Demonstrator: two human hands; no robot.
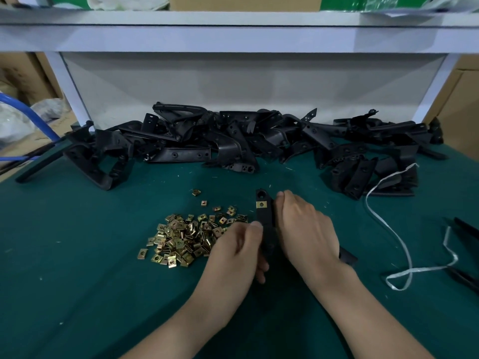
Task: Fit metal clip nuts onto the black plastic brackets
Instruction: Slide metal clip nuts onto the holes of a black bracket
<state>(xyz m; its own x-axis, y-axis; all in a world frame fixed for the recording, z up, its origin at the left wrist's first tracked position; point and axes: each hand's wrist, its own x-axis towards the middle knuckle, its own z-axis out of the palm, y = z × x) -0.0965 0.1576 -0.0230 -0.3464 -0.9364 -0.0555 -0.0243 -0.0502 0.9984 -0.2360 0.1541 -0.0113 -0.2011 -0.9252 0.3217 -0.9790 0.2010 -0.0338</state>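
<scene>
A long black plastic bracket (265,221) lies lengthwise between my two hands on the green mat. One brass clip nut (261,204) sits clipped on its far end. My right hand (304,226) grips the bracket from the right side. My left hand (239,251) holds it from the left, thumb pressed against its middle edge; whether a nut is under the thumb is hidden. A heap of loose brass clip nuts (188,235) lies just left of my left hand.
A long pile of black brackets (246,141) fills the back of the green table (77,255) against a white shelf frame (233,37). A white strap (396,234) loops at the right, near more black parts (466,229). A blue tube (28,112) is at far left.
</scene>
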